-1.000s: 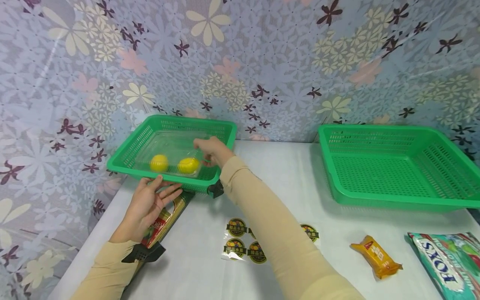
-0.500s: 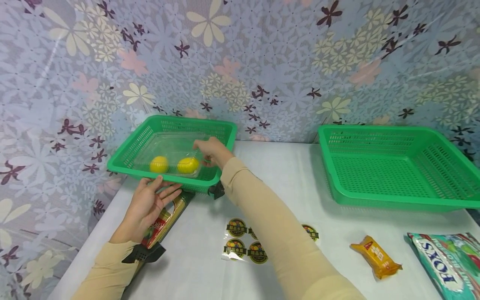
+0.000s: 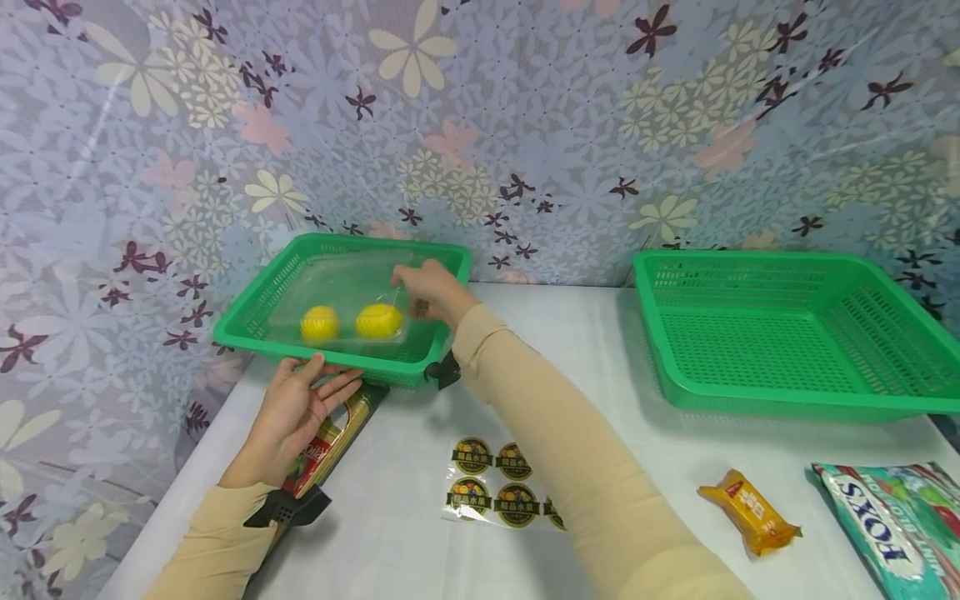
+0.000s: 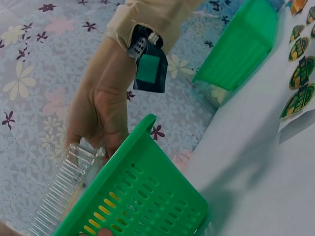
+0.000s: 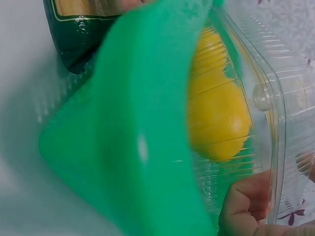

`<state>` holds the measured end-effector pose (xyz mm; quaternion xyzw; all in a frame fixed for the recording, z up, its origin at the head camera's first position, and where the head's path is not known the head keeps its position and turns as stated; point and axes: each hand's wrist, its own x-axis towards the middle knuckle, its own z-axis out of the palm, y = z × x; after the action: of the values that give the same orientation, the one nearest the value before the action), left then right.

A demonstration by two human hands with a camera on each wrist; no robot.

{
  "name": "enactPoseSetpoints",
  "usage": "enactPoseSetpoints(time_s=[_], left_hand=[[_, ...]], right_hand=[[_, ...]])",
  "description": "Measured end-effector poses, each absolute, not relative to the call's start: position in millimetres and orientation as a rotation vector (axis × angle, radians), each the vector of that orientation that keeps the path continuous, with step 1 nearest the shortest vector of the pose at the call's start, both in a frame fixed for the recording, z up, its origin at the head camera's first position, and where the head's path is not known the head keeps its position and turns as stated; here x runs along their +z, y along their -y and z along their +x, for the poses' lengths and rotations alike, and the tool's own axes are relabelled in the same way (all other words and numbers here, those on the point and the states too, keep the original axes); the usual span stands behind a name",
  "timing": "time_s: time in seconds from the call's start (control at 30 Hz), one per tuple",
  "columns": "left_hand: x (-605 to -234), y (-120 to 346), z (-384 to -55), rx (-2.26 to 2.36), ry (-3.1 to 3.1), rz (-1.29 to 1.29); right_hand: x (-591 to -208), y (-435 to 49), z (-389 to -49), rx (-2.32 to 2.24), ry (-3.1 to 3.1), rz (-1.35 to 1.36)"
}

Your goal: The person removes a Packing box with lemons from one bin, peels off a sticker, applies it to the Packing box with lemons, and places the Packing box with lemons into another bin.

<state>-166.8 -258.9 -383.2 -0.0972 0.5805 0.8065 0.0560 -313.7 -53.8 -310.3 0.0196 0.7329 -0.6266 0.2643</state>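
Observation:
In the head view, the left green basket (image 3: 401, 367) holds a clear plastic clamshell container (image 3: 337, 283). Two lemons (image 3: 378, 320) show through the plastic. My right hand (image 3: 435, 292) reaches over the basket's right side and pinches the container's right edge; in the right wrist view, a thumb and finger (image 5: 246, 209) grip that edge beside a lemon (image 5: 219, 120). The left wrist view shows the ribbed container (image 4: 61, 184) standing above the basket rim. My left hand (image 3: 288, 412) touches the basket's front below the rim, its fingers loosely extended.
Under my left forearm lies a long gold package (image 3: 348, 429) with a red label. A sheet of round stickers (image 3: 471, 498) lies mid-table, partly behind my right arm. To the right are another green basket (image 3: 750, 392), an orange packet (image 3: 752, 512) and a teal FOX'S bag (image 3: 892, 525).
My right hand has shifted slightly up and right, and the container tilts with its right side raised. The right-hand lemon has risen a little. My left hand has stayed in place.

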Motion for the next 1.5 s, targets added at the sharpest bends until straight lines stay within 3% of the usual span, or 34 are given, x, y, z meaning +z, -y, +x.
enactPoseSetpoints(time_s=[0.63,1.5], left_hand=[[-386.1,257.1,-165.3,2.480,-1.729,-0.302],[-388.3,258.1,-161.5,2.429,-1.818,-0.234]], right_hand=[[-293.3,27.3,-314.6,-1.717,-1.984,-0.087],[-275.5,-53.8,-297.9,-1.820,-1.934,-0.105]])
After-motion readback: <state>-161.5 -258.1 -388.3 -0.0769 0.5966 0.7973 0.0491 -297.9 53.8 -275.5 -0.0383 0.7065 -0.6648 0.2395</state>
